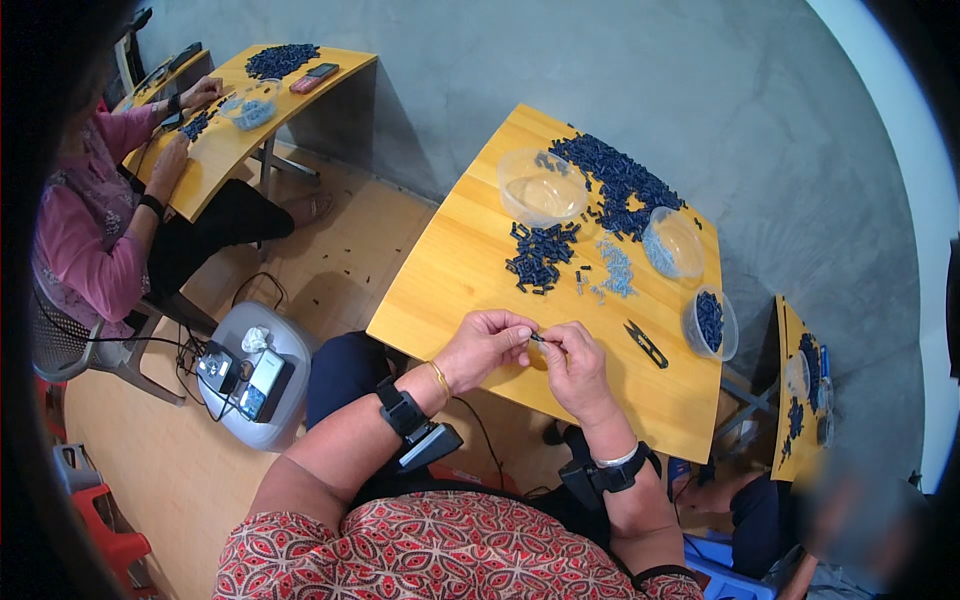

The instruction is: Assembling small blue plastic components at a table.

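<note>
Over the near edge of the yellow table (pixel 440 270), my left hand (pixel 487 350) and my right hand (pixel 574 368) meet with fingertips pinched together. Between them is a small dark tube-like part (pixel 537 338), held by both and mostly covered by the fingers. Ahead of my left hand lies a heap of small dark blue parts (pixel 540 258). Tiny pale blue pieces (pixel 616 268) are scattered beside that heap. Black thread snips (pixel 646 344) rest on the tabletop to the right of my right hand.
A larger dark pile (pixel 615 175) covers the table's far side. Clear plastic bowls stand nearby: one at left (pixel 515 205), one with pale pieces (pixel 672 243), one with dark parts (pixel 710 320). Left, a grey stool (pixel 290 345) bears devices and cables. Other people sit at neighbouring tables.
</note>
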`<state>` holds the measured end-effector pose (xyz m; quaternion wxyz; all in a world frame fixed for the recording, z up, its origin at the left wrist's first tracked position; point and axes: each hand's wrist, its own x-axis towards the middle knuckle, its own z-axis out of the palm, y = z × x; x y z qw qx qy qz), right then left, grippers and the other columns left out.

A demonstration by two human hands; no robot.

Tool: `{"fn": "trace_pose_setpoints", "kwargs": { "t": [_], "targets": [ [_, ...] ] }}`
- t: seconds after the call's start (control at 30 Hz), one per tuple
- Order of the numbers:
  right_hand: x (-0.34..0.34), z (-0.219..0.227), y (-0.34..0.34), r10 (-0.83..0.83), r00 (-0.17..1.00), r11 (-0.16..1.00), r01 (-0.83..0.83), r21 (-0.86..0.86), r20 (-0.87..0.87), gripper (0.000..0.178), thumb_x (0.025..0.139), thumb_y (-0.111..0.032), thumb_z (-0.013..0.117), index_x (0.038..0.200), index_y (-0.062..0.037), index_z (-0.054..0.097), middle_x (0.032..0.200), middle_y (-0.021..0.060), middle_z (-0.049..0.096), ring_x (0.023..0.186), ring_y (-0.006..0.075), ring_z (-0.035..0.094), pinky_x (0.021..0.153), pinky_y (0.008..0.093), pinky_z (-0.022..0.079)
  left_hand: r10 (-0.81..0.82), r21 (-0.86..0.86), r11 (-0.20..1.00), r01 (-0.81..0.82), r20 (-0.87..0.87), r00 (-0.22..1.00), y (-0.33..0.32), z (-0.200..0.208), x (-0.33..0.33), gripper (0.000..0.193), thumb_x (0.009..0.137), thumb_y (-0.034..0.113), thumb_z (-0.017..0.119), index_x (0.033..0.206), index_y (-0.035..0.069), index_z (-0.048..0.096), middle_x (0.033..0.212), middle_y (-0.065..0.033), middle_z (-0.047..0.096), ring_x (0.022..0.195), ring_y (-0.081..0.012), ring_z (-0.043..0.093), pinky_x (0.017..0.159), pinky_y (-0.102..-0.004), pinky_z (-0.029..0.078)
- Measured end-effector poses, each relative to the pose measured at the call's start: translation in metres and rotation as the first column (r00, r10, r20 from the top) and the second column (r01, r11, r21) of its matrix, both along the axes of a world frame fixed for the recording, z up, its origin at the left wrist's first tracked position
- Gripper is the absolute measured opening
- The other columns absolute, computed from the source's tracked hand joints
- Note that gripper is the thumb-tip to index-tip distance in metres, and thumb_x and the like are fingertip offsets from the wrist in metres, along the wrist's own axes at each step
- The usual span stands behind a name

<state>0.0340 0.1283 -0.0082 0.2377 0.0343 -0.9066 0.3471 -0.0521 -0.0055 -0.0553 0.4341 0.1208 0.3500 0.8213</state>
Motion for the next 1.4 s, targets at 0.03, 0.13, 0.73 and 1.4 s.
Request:
{"fn": "trace_pose_setpoints", "kwargs": {
  "t": [0.03, 0.13, 0.73, 1.4],
  "targets": [
    [0.0, -0.003, 0.0, -0.003, 1.0, 1.0, 0.003, -0.003, 0.001, 0.008, 0.075, 0.003, 0.057, 0.081, -0.0007, 0.053, 0.076, 0.0111, 0.054, 0.066, 0.0225, 0.057, 0.057, 0.0293, 0.045, -0.003, -0.003, 1.0, 0.003, 0.001, 1.0, 0.0, 0.001, 0.0, 0.014, 0.084, 0.007, 0.056, 0.094, -0.002, 0.06, 0.081, -0.0071, 0.061, 0.067, -0.0138, 0.056, 0.062, -0.026, 0.051],
    [0.002, -0.007, -0.001, 0.008, 1.0, 0.999, -0.009, -0.052, -0.02, 0.011, 0.073, 0.003, 0.056, 0.082, -0.0015, 0.052, 0.073, 0.0136, 0.052, 0.064, 0.0298, 0.054, 0.055, 0.0343, 0.044, 0.008, -0.024, 1.0, -0.008, 0.007, 1.0, -0.001, 0.008, 0.003, 0.015, 0.083, 0.007, 0.057, 0.094, -0.003, 0.059, 0.08, -0.0059, 0.061, 0.064, -0.0122, 0.057, 0.06, -0.0224, 0.049],
    [0.019, -0.031, 0.021, -0.096, 0.995, 0.971, 0.096, 0.219, -0.008, 0.002, 0.066, -0.003, 0.057, 0.068, -0.0041, 0.058, 0.071, 0.0096, 0.056, 0.07, 0.0294, 0.051, 0.063, 0.0386, 0.04, -0.131, -0.167, 0.785, -0.597, -0.986, 0.103, 0.02, 0.007, 0.02, 0.006, 0.064, 0.009, 0.066, 0.067, 0.005, 0.061, 0.069, -0.0073, 0.056, 0.072, -0.0266, 0.055, 0.062, -0.035, 0.045],
    [-0.021, -0.042, 0.017, -0.197, 0.98, 0.96, 0.194, 0.2, -0.003, 0.009, 0.066, -0.005, 0.045, 0.063, -0.0073, 0.054, 0.07, 0.0112, 0.055, 0.071, 0.0309, 0.049, 0.062, 0.0426, 0.036, -0.086, -0.072, 0.859, -0.506, -0.996, -0.003, 0.023, 0.0, 0.017, 0.006, 0.062, 0.0, 0.058, 0.061, 0.006, 0.055, 0.065, -0.0091, 0.053, 0.068, -0.0271, 0.053, 0.067, -0.0362, 0.038]
  ]
}}
